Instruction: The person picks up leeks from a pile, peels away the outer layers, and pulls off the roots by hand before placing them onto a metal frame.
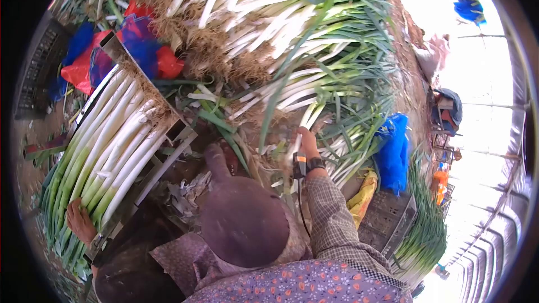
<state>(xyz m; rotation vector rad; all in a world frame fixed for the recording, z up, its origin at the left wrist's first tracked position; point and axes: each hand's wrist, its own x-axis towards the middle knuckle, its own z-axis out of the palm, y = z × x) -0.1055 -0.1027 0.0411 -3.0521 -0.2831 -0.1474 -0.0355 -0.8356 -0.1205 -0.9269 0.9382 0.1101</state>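
My right hand (pixel 307 145) is closed around a green onion (pixel 310 116), at the near edge of a large heap of green onions (pixel 314 50). The stalk's green leaves rise and bend over the heap. On the left, my left hand (pixel 81 223) lies over the green part of a row of green onions (pixel 115 146), fingers stretched across the stalks. That row rests in a metal frame (pixel 147 87), with the roots against its far end plate. A strapped device (pixel 300 165) sits on my right wrist.
Red and blue bags (pixel 132 50) lie beyond the frame near a dark crate (pixel 42 64). A blue net bag (pixel 392 151), a yellow sack (pixel 362 197) and a grey crate (pixel 387 219) stand to the right. Peelings (pixel 193 193) litter the ground before my knees.
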